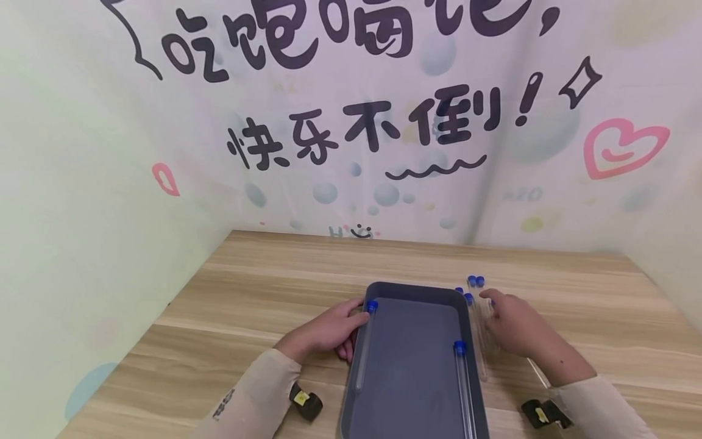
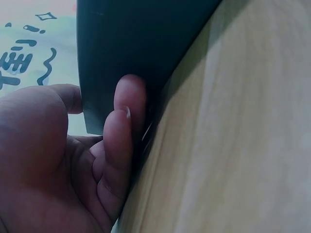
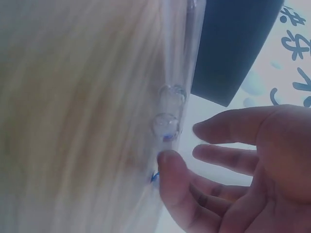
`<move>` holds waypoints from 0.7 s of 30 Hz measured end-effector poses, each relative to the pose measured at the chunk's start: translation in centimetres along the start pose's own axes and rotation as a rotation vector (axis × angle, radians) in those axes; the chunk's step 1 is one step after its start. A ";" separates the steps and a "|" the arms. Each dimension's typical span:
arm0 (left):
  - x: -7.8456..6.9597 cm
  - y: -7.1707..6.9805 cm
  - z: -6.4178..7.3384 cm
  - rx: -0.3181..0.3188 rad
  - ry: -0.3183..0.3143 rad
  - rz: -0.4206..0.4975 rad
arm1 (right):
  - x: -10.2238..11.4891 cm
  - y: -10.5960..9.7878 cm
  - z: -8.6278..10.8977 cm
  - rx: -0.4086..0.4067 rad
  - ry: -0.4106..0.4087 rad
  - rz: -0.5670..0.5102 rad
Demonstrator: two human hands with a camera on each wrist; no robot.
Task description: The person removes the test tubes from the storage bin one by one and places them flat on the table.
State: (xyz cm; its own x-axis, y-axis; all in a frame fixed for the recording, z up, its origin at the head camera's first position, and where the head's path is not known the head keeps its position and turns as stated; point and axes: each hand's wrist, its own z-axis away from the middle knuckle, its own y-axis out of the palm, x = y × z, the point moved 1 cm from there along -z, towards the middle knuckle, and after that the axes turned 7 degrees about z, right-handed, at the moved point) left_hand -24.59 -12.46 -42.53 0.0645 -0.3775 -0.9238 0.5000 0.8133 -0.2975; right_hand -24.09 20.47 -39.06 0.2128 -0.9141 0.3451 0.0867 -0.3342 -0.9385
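Fingers (image 3: 177,187) of the right hand (image 1: 518,323) curve loosely beside capped tubes (image 1: 479,344), seemingly holding none; the left hand (image 1: 329,329) grips the gray tray's (image 1: 417,372) left rim. We judge the work partly done: two tubes (image 1: 465,390) lie inside, others remain outside, at right.

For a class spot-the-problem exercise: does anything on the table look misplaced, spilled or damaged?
No spill or damage shows. Only the split looks slightly odd: two blue-capped test tubes lie in the gray tray, while other tubes lie outside its right wall, near the right hand.
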 end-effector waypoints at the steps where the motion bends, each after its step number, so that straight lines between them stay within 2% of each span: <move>1: 0.0 0.0 0.0 0.000 0.000 0.000 | 0.0 0.0 0.0 -0.020 -0.009 0.014; 3: -0.1 0.0 0.0 0.001 0.003 -0.003 | 0.0 -0.2 -0.1 -0.058 -0.025 0.047; 8: 0.0 0.0 0.0 0.003 0.003 -0.005 | 0.5 -0.5 -0.1 -0.090 -0.036 0.038; 21: 0.2 0.0 -0.1 0.002 0.008 0.006 | 2.3 -1.0 0.5 -0.100 -0.038 -0.053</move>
State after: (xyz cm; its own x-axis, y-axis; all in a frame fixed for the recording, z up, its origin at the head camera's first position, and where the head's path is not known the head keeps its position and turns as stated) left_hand -24.72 -12.53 -42.77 0.0605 -0.3695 -0.9273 0.5014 0.8145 -0.2918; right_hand -23.18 18.81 -37.27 0.2474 -0.8858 0.3927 0.0018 -0.4049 -0.9144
